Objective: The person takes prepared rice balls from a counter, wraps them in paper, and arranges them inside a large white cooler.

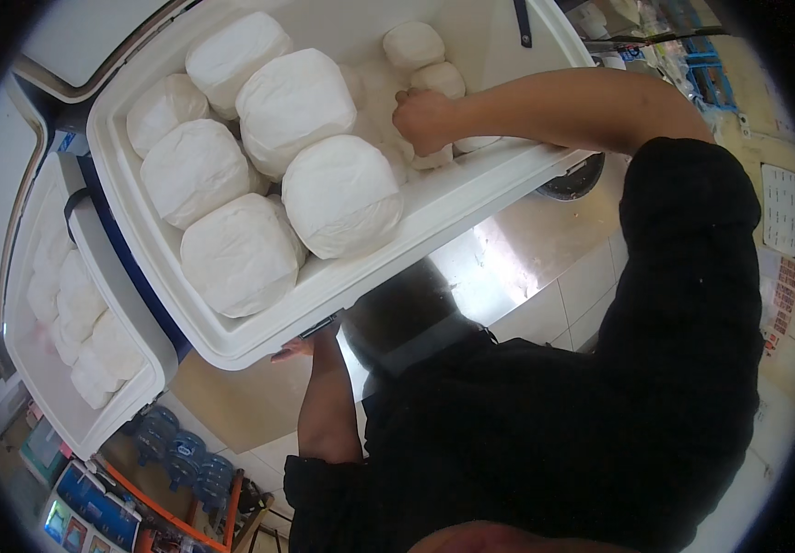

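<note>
Before me is a white cooler box [432,200], its inside holding several trimmed white young coconuts [194,169]. The bigger-looking ones stand in the left part, one [342,197] close to the front wall. My right hand [426,123] reaches over the front rim into the right part, fingers curled down among more coconuts. One coconut [439,79] is just beyond the hand and another [433,159] just below it; whether the fingers grip one is hidden. My left hand [294,350] is at the outside of the front wall, below the rim by a dark latch, mostly covered by the box.
To the left stands a second open cooler [152,352] with more white coconuts [97,345]. Raised lids [86,34] border both boxes. A metal tabletop [508,249] extends beneath, with a dark round pan [572,178] at right. Blue water jugs [187,456] stand lower left.
</note>
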The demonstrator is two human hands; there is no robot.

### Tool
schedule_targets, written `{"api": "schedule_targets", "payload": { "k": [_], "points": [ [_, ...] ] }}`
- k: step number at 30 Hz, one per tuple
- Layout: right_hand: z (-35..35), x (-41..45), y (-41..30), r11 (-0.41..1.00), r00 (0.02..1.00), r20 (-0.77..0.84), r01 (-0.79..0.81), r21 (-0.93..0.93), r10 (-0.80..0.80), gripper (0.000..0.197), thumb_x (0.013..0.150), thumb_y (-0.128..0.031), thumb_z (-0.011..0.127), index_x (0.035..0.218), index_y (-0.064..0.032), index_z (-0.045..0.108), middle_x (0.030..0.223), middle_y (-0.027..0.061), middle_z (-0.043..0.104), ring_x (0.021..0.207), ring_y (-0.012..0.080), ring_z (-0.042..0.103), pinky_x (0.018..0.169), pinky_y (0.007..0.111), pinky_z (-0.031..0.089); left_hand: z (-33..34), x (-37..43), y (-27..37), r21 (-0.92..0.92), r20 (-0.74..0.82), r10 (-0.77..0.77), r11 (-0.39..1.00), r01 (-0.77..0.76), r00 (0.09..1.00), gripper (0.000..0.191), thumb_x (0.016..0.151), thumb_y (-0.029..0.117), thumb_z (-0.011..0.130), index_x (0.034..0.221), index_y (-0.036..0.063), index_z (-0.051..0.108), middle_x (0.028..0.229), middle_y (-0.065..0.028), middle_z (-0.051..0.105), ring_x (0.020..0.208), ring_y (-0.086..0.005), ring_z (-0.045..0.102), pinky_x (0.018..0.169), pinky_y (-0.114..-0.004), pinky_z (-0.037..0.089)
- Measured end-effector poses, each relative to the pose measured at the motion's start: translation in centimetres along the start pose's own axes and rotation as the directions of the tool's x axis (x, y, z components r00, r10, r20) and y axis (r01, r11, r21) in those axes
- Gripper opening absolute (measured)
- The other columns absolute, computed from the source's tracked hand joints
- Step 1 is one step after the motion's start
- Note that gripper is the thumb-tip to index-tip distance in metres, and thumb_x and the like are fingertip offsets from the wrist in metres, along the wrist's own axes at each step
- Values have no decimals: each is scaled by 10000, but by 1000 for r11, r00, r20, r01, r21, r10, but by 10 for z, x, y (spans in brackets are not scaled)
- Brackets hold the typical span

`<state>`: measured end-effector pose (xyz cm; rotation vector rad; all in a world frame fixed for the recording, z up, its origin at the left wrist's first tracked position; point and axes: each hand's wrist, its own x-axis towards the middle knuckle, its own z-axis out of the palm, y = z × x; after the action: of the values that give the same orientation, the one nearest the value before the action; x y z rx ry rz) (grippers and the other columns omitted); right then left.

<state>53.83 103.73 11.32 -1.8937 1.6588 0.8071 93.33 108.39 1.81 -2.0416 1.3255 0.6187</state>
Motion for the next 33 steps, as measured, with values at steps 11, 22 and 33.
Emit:
{"api": "schedule_targets", "payload": {
  "k": [11,22,33],
  "points": [
    [-62,-43,19,980,944,-330,78,185,-13,678,746,-51,754,1333,-100,421,1121,205,604,1033,377,634,824,445,542,79,47,-22,-66,-920,73,939,-337,386,1092,860,594,619,1569,-15,54,1637,-263,66,1539,-414,0,1143,-722,83],
    [-35,-51,31,974,948,-224,-225,27,225,493,840,-207,756,1274,-90,552,1290,174,513,1153,333,593,913,445,540,77,49,-17,39,-974,112,940,-338,198,1130,831,580,659,1569,-23,53,1637,-255,73,1541,-403,13,1161,-700,81],
    [-40,-30,10,907,943,-331,-102,-410,-44,658,822,-392,748,1306,15,567,1452,202,453,1435,342,347,1088,460,396,6,2,-10,-82,-57,31,996,-35,998,1178,816,603,669,1579,-6,9,1649,-226,24,1541,-401,-38,1162,-702,56]
  ]
}}
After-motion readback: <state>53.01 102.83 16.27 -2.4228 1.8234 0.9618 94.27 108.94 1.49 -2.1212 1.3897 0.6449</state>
